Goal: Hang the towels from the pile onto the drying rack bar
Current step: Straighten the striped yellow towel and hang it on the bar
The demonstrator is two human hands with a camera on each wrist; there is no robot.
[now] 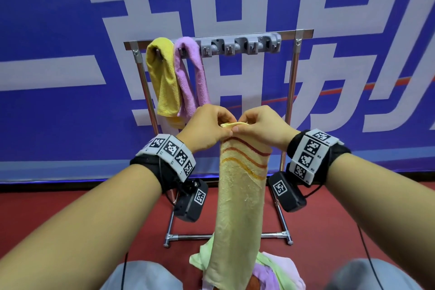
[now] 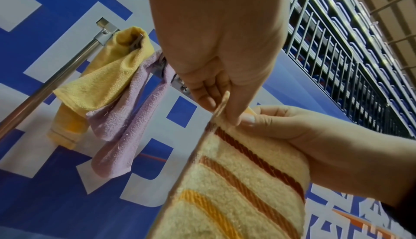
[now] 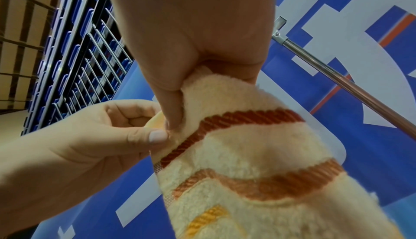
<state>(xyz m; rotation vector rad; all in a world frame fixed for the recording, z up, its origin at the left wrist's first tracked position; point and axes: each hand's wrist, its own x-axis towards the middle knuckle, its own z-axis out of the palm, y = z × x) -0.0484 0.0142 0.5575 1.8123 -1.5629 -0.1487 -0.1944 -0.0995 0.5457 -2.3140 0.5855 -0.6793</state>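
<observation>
A cream towel [image 1: 240,195] with red and orange wavy stripes hangs lengthwise in front of the rack, its lower end reaching the pile [image 1: 277,268]. My left hand [image 1: 207,127] and right hand [image 1: 261,127] meet at its top edge, and each pinches that hem between thumb and fingers. The left wrist view shows my left hand [image 2: 225,104] pinching the striped towel [image 2: 236,180]; the right wrist view shows my right hand [image 3: 178,104] doing the same on the striped towel [image 3: 247,162]. The rack bar [image 1: 237,36] carries a yellow towel [image 1: 162,77] and a purple towel [image 1: 190,73] at its left end.
A grey hook strip [image 1: 242,46] runs along the bar, its right hooks bare. The rack's chrome feet [image 1: 226,236] stand on red carpet before a blue and white banner. Green, pink and purple towels lie in the pile between my knees.
</observation>
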